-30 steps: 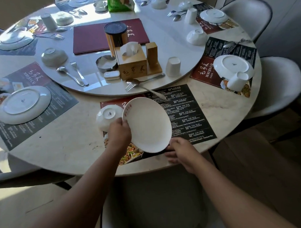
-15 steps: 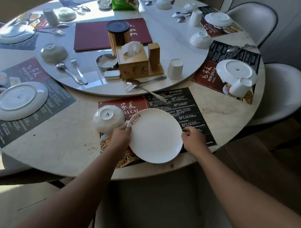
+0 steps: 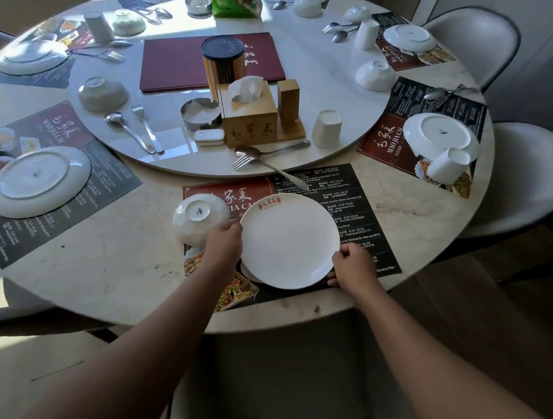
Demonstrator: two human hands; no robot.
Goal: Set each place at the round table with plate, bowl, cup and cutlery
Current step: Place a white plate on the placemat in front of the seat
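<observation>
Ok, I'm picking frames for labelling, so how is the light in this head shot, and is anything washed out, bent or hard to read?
Head view: sunlight blows out the far side of the turntable, nearly hiding the cups there; the near plate, gripped at its rim by the left hand and right hand, is evenly lit and sharp; wide-angle distortion curves the table edge; the placemat small print is illegible.

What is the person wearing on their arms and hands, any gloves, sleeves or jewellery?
Nothing that shows. The left hand and right hand are bare, with no gloves, rings or watch visible. Both forearms are uncovered right down to the picture's lower edge, so no sleeve comes into view.
</observation>
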